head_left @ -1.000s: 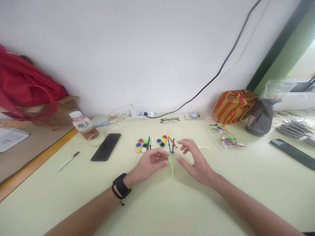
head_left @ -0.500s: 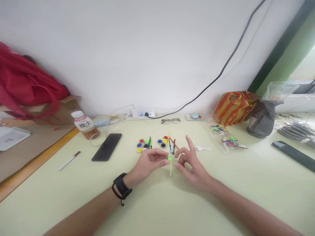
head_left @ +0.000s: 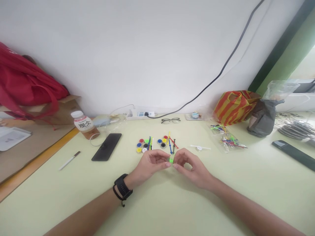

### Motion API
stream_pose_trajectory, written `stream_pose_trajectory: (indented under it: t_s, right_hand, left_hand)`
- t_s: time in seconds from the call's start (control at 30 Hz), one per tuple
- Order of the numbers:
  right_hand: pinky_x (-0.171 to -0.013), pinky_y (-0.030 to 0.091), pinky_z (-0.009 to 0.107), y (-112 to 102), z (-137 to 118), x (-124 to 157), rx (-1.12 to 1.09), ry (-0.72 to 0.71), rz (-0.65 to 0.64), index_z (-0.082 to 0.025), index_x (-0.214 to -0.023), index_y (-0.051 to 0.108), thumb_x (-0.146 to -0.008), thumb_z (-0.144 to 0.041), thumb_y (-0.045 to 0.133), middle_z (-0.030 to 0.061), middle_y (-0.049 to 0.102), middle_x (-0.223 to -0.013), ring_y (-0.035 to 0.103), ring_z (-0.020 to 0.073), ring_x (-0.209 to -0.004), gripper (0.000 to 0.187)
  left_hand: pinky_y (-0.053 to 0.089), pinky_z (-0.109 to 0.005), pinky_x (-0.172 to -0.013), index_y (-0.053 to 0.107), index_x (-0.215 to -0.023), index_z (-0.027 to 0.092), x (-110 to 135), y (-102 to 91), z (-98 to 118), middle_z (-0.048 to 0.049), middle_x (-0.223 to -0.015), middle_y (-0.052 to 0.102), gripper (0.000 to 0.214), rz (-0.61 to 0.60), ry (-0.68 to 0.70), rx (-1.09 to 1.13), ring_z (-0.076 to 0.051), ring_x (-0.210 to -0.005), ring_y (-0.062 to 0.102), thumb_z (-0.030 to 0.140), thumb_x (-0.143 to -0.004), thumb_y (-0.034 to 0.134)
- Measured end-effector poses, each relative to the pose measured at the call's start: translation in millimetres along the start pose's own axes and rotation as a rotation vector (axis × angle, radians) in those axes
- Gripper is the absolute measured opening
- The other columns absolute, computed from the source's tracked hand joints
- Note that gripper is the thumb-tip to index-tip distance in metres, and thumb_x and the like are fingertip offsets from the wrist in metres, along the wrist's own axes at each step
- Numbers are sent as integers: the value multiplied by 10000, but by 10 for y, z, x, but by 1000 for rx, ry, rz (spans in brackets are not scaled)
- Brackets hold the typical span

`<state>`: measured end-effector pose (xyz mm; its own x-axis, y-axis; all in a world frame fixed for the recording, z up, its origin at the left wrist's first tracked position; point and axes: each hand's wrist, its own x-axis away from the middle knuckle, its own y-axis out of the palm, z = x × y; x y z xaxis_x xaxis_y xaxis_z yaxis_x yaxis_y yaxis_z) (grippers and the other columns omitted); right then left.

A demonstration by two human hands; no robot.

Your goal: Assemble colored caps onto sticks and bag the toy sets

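Note:
My left hand (head_left: 150, 164) is closed in a pinch on a small bright green spinner (head_left: 171, 160) with a clear round base. From the other side, the thumb and index finger of my right hand (head_left: 193, 167) close on the same spinner, all fingers bent. Its pointer is hard to make out between the fingertips. Just beyond lie two groups of small round bases, among them a blue base (head_left: 159, 141) and a yellow base (head_left: 139, 150). Thin pointers lie with them, such as a red pointer (head_left: 173, 143) and a blue pointer (head_left: 170, 146). A white spinner (head_left: 199, 148) rests to the right.
A black phone (head_left: 107, 147), a pen (head_left: 69, 160) and a drink bottle (head_left: 85, 125) are on the left. Glasses (head_left: 170, 120) and a power strip (head_left: 140, 114) sit by the wall. Rightward are a bag of parts (head_left: 230, 141), a striped bag (head_left: 236, 108) and a dark case (head_left: 295, 155).
My right hand has moved in to the green spinner, its raised index finger now bent down. The upright green pointer no longer shows as a long line.

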<state>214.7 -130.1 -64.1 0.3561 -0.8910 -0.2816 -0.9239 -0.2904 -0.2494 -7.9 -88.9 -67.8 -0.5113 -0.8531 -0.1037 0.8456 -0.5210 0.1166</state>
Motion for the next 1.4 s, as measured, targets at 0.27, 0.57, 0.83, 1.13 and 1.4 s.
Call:
stream_pose_trajectory:
  t_s: [0.27, 0.57, 0.83, 1.13, 1.4]
  right_hand:
    - [-755, 539, 327, -8, 17, -15, 69, -4, -13, -264, -1171, 604, -988, -305, 601, 45, 692, -1018, 642, 168, -826, 187]
    - [-781, 553, 367, -4, 53, 9, -64, 88, 22, -381, -1607, 80, -965, -353, 637, 32, 624, -1112, 627, 148, -759, 850]
    - [-622, 457, 328, -75, 76, -23, -156, 103, -65, -205, -521, 459, -1044, -569, 411, -6, 443, -552, 458, 137, -547, 639]
    - [-767, 542, 318, -9, 32, -27, -32, 39, 42, -244, -1121, 593, -958, -438, 665, 41, 661, -1006, 630, 157, -817, 263]
    - [-769, 579, 329, -10, 73, -21, 55, 14, -11, -258, -1202, 614, -980, -392, 631, 61, 685, -1079, 656, 165, -839, 260]
  left_hand:
    - [588, -313, -890, 779, -1012, 170, -11, 11, 3, -83, -1036, 772, 240, -27, 30, 39, -193, -963, 726, 190, -790, 869]
    - [593, -297, -874, 800, -986, 171, -18, -23, -11, -70, -1005, 759, 249, 31, 16, 38, -180, -943, 715, 188, -755, 893]
    - [589, -294, -869, 799, -934, 163, -30, -28, -27, -63, -966, 754, 243, 89, 26, 13, -166, -899, 700, 204, -723, 912]
    - [597, -323, -885, 788, -967, 162, -18, -15, -24, -81, -999, 771, 258, 51, 4, 2, -197, -941, 722, 231, -745, 902]
    - [595, -323, -896, 784, -988, 164, 3, 5, -4, -81, -1026, 773, 240, 14, 0, 21, -204, -965, 732, 223, -777, 881]
